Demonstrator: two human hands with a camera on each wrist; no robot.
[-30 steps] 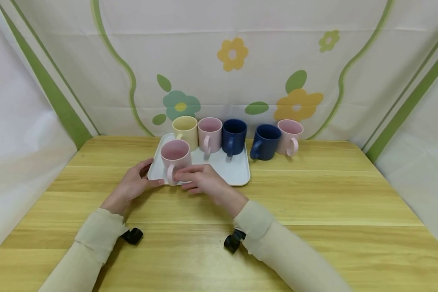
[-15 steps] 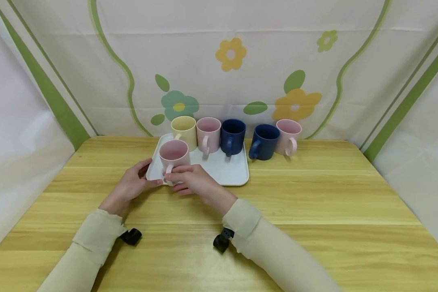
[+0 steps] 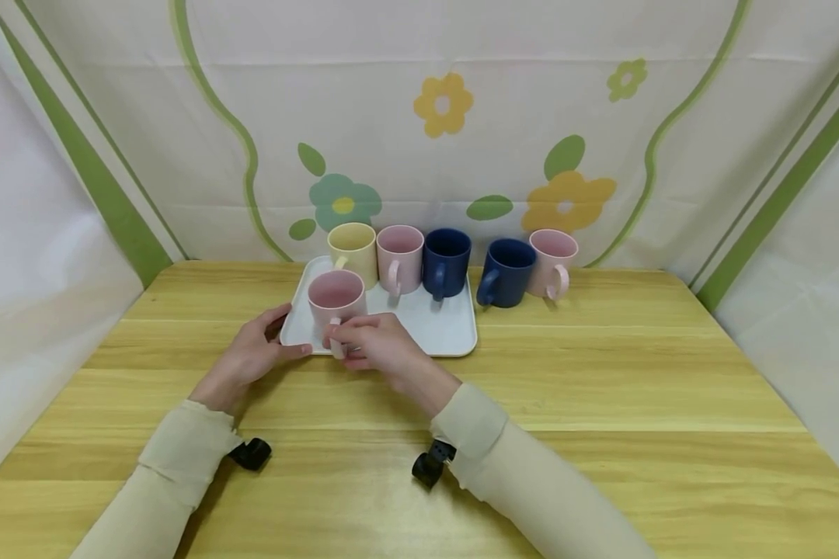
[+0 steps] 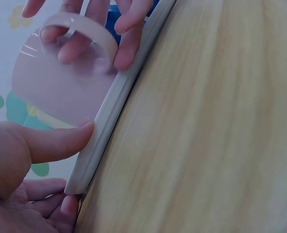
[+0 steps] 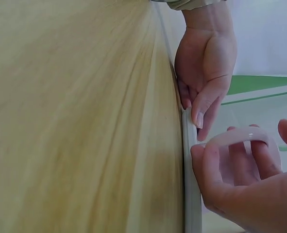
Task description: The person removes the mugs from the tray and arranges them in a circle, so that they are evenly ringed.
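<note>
Beige slvs (image 3: 541,477), blk wrist cams (image 3: 254,454)

Staged booth, room type unclear: wood-grain table (image 3: 601,388), flower-printed fabric backdrop (image 3: 412,155) behind, white sheeting (image 3: 28,248) at both sides.

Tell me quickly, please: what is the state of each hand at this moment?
Left hand: holding the tray at its near left corner.
Right hand: holding the front pink mug by its handle.

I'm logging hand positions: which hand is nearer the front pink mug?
Right. The right hand is at the front pink mug, fingers at its handle; the left hand is left of it, gripping the tray.
</note>
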